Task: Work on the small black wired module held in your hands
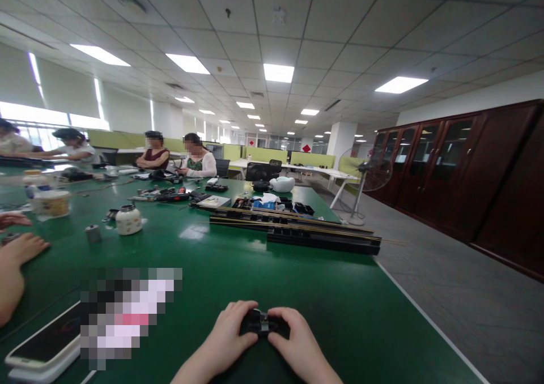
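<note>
Close to the table's near edge, my left hand (pixel 233 332) and my right hand (pixel 292 334) grip a small black device with a shiny metal middle part (pixel 264 323) from its two sides. Fingers and thumbs are closed on its ends, so those ends are partly covered. What kind of device it is I cannot make out. It is at or just above the green tabletop (pixel 348 299). Left of my hands lies a phone with a white edge (pixel 51 338), partly pixelated.
Long black rails (pixel 323 242) with thin brass-coloured rods lie ahead on the right. A patterned jar (pixel 128 221), a grey metal cylinder (pixel 92 234) and a tub (pixel 51 204) stand to the left. Another person's hand (pixel 26 249) rests at the left edge. Several people sit farther back.
</note>
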`<control>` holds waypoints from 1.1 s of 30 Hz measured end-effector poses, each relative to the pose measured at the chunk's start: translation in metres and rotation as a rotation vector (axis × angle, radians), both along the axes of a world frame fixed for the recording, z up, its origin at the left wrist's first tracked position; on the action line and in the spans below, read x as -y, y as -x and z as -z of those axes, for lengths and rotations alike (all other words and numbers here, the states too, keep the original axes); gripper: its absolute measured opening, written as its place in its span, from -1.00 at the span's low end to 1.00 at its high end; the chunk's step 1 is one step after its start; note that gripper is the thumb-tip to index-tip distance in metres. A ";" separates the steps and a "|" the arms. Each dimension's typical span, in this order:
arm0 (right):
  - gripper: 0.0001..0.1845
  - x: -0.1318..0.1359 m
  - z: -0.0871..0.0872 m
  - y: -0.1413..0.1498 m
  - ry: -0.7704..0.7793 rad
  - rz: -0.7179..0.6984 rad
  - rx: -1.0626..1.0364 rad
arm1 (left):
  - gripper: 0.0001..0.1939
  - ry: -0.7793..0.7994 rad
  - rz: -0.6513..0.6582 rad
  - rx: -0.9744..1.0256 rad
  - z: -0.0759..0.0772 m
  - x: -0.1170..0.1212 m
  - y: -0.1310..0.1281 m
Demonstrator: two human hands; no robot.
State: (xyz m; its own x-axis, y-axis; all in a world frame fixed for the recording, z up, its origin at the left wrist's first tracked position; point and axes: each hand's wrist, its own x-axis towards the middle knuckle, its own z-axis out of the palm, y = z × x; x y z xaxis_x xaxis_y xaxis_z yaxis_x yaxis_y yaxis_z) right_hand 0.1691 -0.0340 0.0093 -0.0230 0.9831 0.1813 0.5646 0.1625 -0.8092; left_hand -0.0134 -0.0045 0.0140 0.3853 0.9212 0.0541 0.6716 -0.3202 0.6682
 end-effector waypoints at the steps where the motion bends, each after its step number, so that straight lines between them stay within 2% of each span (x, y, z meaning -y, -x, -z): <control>1: -0.62 0.000 0.000 0.000 -0.003 0.001 -0.002 | -0.43 0.011 -0.013 0.002 0.001 -0.001 0.000; 4: -0.62 0.001 0.000 0.000 -0.007 0.006 0.004 | -0.40 0.031 -0.024 0.013 0.003 -0.002 0.000; 11: -0.71 0.001 -0.002 0.002 -0.030 -0.014 -0.002 | -0.60 -0.008 0.006 0.068 0.003 -0.002 0.001; 18: -0.71 0.002 -0.005 0.001 -0.003 0.006 -0.028 | -0.69 -0.036 0.022 0.063 0.001 -0.002 0.000; 27: -0.60 0.003 -0.002 0.003 0.006 0.017 0.010 | -0.51 -0.034 0.004 0.069 0.007 -0.006 0.000; 33: -0.68 0.005 -0.007 0.005 -0.040 0.014 0.045 | -0.59 -0.059 0.015 0.039 0.007 -0.005 -0.001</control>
State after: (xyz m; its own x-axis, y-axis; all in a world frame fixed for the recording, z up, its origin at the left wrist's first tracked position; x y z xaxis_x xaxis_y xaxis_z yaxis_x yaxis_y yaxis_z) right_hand 0.1643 -0.0391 0.0166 -0.0181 0.9754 0.2197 0.6031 0.1859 -0.7757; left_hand -0.0121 0.0009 0.0068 0.3960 0.9100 0.1230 0.6404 -0.3697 0.6732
